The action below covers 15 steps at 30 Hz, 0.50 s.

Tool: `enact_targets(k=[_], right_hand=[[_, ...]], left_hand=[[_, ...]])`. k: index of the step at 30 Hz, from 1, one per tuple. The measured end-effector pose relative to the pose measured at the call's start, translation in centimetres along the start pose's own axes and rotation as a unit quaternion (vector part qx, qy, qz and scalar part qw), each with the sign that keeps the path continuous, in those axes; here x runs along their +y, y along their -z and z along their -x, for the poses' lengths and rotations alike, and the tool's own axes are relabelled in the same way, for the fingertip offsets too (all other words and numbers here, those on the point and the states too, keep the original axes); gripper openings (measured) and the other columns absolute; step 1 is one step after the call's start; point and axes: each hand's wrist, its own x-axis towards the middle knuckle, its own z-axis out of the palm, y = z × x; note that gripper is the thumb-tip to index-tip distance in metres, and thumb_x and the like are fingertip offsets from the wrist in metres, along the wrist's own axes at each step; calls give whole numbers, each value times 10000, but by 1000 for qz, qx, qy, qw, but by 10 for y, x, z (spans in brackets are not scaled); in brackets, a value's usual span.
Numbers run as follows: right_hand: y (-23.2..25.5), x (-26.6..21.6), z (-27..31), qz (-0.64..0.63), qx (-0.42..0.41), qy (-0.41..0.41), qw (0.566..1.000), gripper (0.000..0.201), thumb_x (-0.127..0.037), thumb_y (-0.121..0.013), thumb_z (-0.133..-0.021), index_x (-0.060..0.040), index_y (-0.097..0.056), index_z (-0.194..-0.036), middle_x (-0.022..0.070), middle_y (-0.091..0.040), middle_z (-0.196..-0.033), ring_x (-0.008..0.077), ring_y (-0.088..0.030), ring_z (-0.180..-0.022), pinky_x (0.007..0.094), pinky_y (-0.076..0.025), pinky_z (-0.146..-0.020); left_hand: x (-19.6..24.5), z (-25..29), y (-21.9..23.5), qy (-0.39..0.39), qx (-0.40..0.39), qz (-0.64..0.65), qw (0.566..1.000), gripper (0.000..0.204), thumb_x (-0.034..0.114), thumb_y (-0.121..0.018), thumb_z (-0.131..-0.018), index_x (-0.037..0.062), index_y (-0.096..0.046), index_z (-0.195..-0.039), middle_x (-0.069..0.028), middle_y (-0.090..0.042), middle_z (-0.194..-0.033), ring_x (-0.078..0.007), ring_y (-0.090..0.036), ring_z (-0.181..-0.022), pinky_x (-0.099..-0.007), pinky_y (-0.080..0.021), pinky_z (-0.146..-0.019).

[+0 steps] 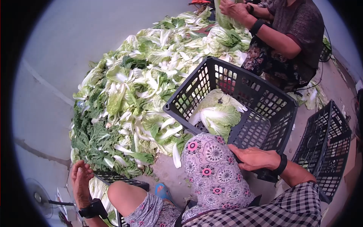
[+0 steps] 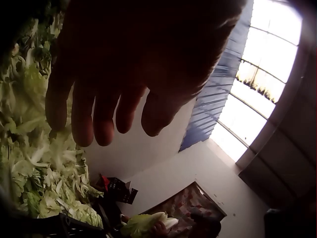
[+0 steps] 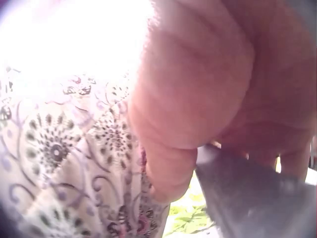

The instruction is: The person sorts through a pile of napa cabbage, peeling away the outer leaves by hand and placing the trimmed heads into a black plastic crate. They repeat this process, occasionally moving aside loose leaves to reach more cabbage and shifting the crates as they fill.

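My left hand [image 1: 80, 183] is raised at the lower left, fingers loosely bent and holding nothing. In the left wrist view its fingers [image 2: 84, 119] hang apart in the air. My right hand [image 1: 254, 158] lies over the near rim of a black plastic crate [image 1: 261, 89], beside my knee. In the right wrist view the thumb [image 3: 171, 173] is on the near side of the grey-looking rim [image 3: 247, 198], with the other fingers passing behind it. Inside the crate lies a napa cabbage [image 1: 217, 117], pale ribs and green leaves showing.
A large heap of loose cabbage leaves [image 1: 143, 90] covers the floor ahead. Another person [image 1: 287, 41] sits at the upper right, holding a cabbage [image 1: 224, 17]. More black crates [image 1: 321, 140] stand at right. A fan [image 1: 37, 197] is at lower left, near cabbages [image 1: 99, 193] in a crate.
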Motion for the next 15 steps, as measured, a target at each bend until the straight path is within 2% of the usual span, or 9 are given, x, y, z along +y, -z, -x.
enact_targets(k=[3,5,8,9,10,12,15], right_hand=[[3,3,-1,1,1,23,1000,762,-136,-568,-799,74,-99,-1362,302,-577,-902,451,-581,-826,475,-465,-719],[8,-4,-1,-16,-1,13,1000,761,-135,-570,-797,71,-103,-1360,332,-553,-1002,462,-568,-896,472,-463,-764],[4,-1,-1,0,4,16,1000,761,-125,-566,-796,56,-99,-1369,347,-529,-1059,468,-556,-932,468,-456,-808],[2,0,0,1,35,43,998,751,-112,-552,-790,50,-105,-1373,336,-542,-1047,469,-550,-945,469,-445,-819],[1,3,0,-10,54,51,997,741,-110,-551,-787,50,-121,-1369,328,-548,-1046,468,-549,-949,469,-443,-816],[-10,11,-7,-43,75,79,993,720,-106,-547,-781,50,-153,-1363,313,-558,-1044,466,-547,-958,469,-439,-810],[-12,12,-6,-40,49,46,997,607,-106,-541,-778,60,-295,-1307,287,-571,-1048,463,-542,-964,461,-434,-818]], left_hand=[[6,26,18,25,62,11,998,372,287,-587,-898,58,-511,-1181,-50,-610,-973,-129,-614,-809,-255,-522,-661],[5,27,22,27,68,16,997,364,277,-588,-899,54,-511,-1176,-54,-612,-966,-129,-618,-803,-243,-521,-652],[4,34,19,39,63,4,997,356,272,-595,-893,48,-519,-1159,-59,-614,-960,-126,-621,-813,-231,-521,-652],[1,41,25,44,74,-4,996,356,273,-593,-894,49,-520,-1161,-60,-614,-962,-127,-620,-822,-234,-520,-657],[-2,60,35,58,94,-16,994,357,273,-592,-894,49,-521,-1163,-61,-613,-964,-128,-619,-831,-237,-519,-661],[-27,61,46,69,109,-12,992,362,276,-581,-899,50,-520,-1175,-65,-613,-970,-133,-619,-843,-249,-520,-667],[-50,90,80,96,194,-12,976,334,268,-570,-903,55,-542,-1159,-63,-620,-985,-138,-627,-837,-257,-526,-661]])
